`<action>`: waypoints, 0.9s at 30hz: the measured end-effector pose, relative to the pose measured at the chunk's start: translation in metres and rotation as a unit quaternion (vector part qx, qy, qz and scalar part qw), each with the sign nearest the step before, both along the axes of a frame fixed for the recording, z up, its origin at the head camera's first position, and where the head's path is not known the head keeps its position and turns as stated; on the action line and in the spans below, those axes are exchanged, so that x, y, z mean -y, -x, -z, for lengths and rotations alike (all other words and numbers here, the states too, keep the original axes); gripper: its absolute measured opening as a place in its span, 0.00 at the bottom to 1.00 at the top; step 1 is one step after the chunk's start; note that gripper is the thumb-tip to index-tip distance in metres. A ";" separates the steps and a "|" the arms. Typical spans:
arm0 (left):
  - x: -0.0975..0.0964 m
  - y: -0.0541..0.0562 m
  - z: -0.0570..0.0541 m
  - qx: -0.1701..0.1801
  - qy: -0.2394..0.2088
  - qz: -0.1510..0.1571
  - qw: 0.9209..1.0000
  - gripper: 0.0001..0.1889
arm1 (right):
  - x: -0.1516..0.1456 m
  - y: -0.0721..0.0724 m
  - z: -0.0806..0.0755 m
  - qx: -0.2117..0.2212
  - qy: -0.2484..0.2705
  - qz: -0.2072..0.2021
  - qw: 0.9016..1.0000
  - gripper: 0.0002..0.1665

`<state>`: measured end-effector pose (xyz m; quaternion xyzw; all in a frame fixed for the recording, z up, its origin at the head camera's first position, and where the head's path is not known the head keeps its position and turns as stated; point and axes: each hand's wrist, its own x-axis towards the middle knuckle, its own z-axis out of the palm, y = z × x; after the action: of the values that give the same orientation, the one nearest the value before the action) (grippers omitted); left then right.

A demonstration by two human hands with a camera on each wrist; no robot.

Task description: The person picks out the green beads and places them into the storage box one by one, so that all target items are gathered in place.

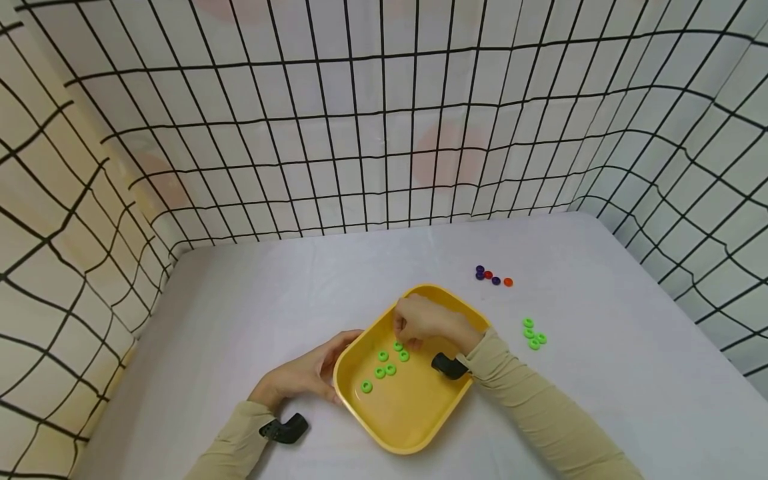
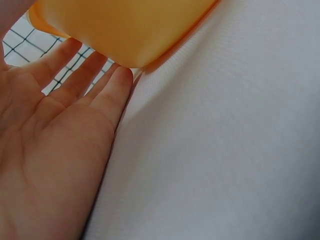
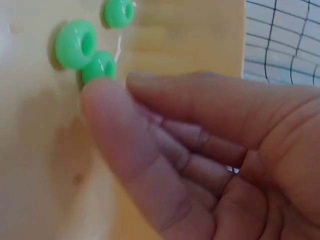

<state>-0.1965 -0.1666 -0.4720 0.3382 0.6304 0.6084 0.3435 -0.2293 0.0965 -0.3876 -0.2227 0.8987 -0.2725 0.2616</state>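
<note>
A yellow tray [image 1: 414, 410] with rounded corners stands in front of me, several green ring-shaped beads [image 1: 383, 356] lying in its left half. My left hand [image 1: 306, 370] is at the tray's left side; in the left wrist view its fairly straight fingers [image 2: 107, 95] touch the outer wall from outside. Inside the tray reaches my right hand [image 1: 423, 319], bent downward by the beads. The right wrist view shows a gap between thumb and forefinger, the other fingers curled behind. One fingertip is right at a green bead [image 3: 99, 66]; no bead shows between the fingers.
More green beads [image 1: 529, 333] lie on the white cloth right of the tray. Behind them sit purple beads [image 1: 496, 281], a red bead [image 1: 489, 275] and an orange bead [image 1: 508, 282]. Black netting [image 1: 384, 133] rises along the back and both sides.
</note>
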 end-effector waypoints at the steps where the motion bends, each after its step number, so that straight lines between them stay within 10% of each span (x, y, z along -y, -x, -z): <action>1: -0.001 0.000 0.000 0.001 0.000 0.002 1.000 0.53 | -0.004 0.001 -0.001 0.004 0.015 -0.002 1.000 0.08; 7: -0.006 0.002 0.004 -0.007 -0.024 0.016 1.000 0.53 | -0.056 0.013 -0.024 0.012 0.131 0.023 0.991 0.07; 13: 0.000 0.000 0.001 -0.013 -0.015 0.003 1.000 0.53 | -0.145 0.013 -0.040 -0.036 0.155 0.175 0.972 0.14; 19: 0.005 0.002 0.000 -0.021 -0.012 -0.003 1.000 0.52 | -0.216 0.013 -0.010 0.002 0.124 0.275 0.954 0.19; 27: 0.000 -0.002 0.001 -0.012 -0.013 0.002 1.000 0.52 | -0.260 0.005 0.039 0.049 0.161 0.272 0.948 0.16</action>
<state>-0.1945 -0.1666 -0.4733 0.3510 0.6259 0.6120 0.3324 -0.2343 0.3569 -0.4269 0.0045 0.8555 -0.4849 0.1817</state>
